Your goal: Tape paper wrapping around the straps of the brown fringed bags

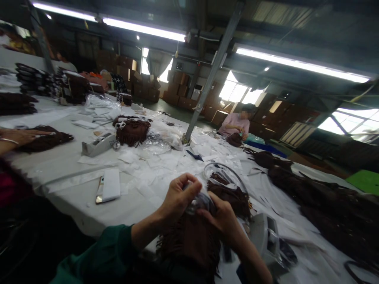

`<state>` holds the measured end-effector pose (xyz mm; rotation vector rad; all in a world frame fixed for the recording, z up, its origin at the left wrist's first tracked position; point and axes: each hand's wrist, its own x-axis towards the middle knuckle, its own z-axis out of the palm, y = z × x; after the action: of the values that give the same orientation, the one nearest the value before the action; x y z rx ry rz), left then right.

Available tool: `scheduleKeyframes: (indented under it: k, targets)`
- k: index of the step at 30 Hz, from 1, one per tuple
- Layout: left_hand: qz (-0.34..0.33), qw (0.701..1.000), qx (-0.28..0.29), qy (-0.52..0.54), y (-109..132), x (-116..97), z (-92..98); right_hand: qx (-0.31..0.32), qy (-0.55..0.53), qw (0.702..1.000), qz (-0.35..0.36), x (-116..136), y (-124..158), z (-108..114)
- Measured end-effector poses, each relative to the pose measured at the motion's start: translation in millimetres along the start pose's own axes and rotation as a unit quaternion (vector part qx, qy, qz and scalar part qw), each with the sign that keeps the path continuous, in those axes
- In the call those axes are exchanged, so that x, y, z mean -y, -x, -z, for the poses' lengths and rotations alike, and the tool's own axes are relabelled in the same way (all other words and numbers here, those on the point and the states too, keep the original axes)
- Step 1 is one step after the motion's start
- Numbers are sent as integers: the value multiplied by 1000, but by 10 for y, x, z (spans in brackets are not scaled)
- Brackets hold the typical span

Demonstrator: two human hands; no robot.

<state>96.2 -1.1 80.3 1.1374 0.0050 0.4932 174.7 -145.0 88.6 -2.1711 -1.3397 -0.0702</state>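
Note:
My left hand (pixel 177 197) and my right hand (pixel 220 217) meet over a dark brown fringed bag (pixel 192 240) lying at the near table edge. Both hands pinch a crumpled clear plastic wrap (pixel 199 200) between them, just above the bag. Fingers of each hand are closed on the plastic. A second brown fringed piece (pixel 233 195) lies just beyond my right hand, with a clear plastic loop (pixel 225 171) over it. My left sleeve is green.
A grey tape dispenser (pixel 268 240) stands right of my hands; another (pixel 99 144) sits mid-table beside a brown fringed bag (pixel 132 132). White papers litter the white table (pixel 59 165). A phone (pixel 108 187) lies left. Another person's hand (pixel 22 136) rests at far left; a seated person (pixel 237 124) works opposite.

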Motion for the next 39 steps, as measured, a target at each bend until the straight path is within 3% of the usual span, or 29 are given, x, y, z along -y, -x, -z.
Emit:
scheduleKeyframes:
  k: [2, 5, 8, 10, 11, 14, 17, 20, 22, 25, 26, 28, 31, 33, 36, 39]
  targets:
    - [-38, 998, -14, 43, -251, -105, -101, -1, -7, 1000, 11, 19, -260, 316]
    - [-79, 991, 95, -57, -588, -383, -197, -3, 73, 996, 46, 11, -525, 777]
    - [-104, 935, 222, -255, -826, -690, -302, 21, 177, 980, 91, 18, -659, 1101]
    - [-136, 900, 253, -328, -931, -832, -420, 22, 202, 972, 116, 23, -731, 1216]
    - [-147, 900, 252, -325, -974, -875, -491, 7, 183, 975, 126, 19, -771, 1247]
    - [-155, 945, 201, -204, -1085, -910, -690, -65, 25, 989, 134, -16, -892, 1269]
    - [-154, 979, 123, -60, -1184, -859, -756, -76, -105, 986, 106, -65, -960, 1247]
    - [-122, 986, 111, -40, -1265, -800, -665, -46, -72, 994, 68, -115, -940, 1232]
    - [-73, 973, 179, -126, -1300, -775, -588, -24, 15, 998, 58, -157, -900, 1228]
    - [-33, 922, 260, -284, -1327, -738, -570, 17, 107, 990, 89, -234, -847, 1224]
    - [-38, 916, 257, -306, -1333, -720, -594, 19, 108, 989, 96, -259, -836, 1222]
    - [-50, 933, 220, -281, -1351, -674, -663, 7, 57, 995, 83, -307, -816, 1211]
    - [-51, 982, 130, -127, -1397, -579, -749, -12, -84, 996, 38, -374, -775, 1170]
    - [-38, 995, 88, -40, -1426, -486, -769, -23, -144, 989, 38, -424, -732, 1133]
    - [-8, 997, 82, -5, -1439, -325, -755, -50, -121, 990, 49, -513, -650, 1107]
    - [19, 991, 126, -51, -1417, -256, -722, -31, -53, 997, 53, -580, -571, 1143]
